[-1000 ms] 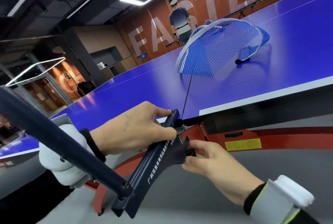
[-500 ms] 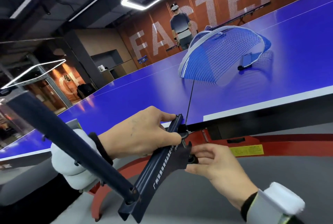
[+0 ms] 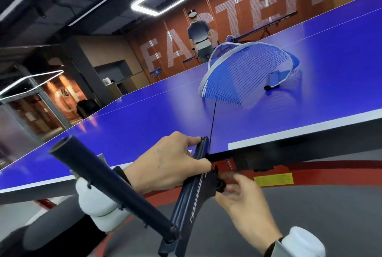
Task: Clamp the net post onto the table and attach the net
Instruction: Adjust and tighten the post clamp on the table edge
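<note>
A dark blue net post (image 3: 190, 199) with a round upright tube (image 3: 115, 186) sits at the near edge of the blue table (image 3: 144, 116). My left hand (image 3: 167, 163) grips the post's flat arm where it meets the table's edge. Below the edge, the fingers of my right hand (image 3: 241, 196) are closed on the black clamp knob (image 3: 220, 184) under the post. The blue net (image 3: 244, 75) with a white band lies curled on the table, and a thin black cord (image 3: 213, 118) runs from it to the post. A second post (image 3: 273, 78) lies at the net's far end.
A person (image 3: 199, 35) stands beyond the far side of the table. The table's red frame (image 3: 330, 167) with a yellow label (image 3: 272, 180) runs under the edge at right. Another table (image 3: 268, 26) stands by the orange wall.
The view has shifted so the post's tube swings more upright in frame. Both hands stay on the post and the knob; the right fingers have moved around the knob.
</note>
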{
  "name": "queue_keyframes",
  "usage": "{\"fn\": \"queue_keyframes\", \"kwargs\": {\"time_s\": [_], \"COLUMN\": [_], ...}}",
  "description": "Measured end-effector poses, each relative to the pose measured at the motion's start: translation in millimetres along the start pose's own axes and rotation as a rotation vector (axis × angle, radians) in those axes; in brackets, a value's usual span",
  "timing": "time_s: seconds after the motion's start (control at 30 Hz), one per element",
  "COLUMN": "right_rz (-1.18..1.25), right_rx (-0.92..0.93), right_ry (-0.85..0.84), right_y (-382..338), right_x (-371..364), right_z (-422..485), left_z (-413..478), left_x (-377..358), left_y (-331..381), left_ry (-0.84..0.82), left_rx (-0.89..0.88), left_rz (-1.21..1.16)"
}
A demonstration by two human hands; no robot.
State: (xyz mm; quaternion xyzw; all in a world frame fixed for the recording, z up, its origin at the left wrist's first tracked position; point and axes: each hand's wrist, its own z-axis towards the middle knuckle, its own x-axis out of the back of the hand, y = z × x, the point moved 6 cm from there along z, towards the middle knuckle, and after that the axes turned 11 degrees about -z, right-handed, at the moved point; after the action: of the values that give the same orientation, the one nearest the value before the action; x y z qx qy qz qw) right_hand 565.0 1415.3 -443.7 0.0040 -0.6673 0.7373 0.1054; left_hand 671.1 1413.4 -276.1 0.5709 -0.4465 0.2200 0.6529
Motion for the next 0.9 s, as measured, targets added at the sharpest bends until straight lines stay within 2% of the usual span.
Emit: {"fn": "queue_keyframes", "kwargs": {"time_s": [0.47,0.83,0.9], "right_rz": [-0.2,-0.127,-0.132], "right_rx": [0.072,0.028,0.018], "right_ry": [0.186,0.163,0.202], "right_y": [-10,-18,-16], "right_x": [-16,-15,-15], "right_z": [-2,-7,-4], "left_z": [-5,-2,3], "left_x": [2,3,4], "left_y": [-3,5,5], "left_ry": [0.003,0.026,0.022], "left_rx": [-0.059,-0.057,-0.056], "left_rz": [0.048,0.11,0.13]}}
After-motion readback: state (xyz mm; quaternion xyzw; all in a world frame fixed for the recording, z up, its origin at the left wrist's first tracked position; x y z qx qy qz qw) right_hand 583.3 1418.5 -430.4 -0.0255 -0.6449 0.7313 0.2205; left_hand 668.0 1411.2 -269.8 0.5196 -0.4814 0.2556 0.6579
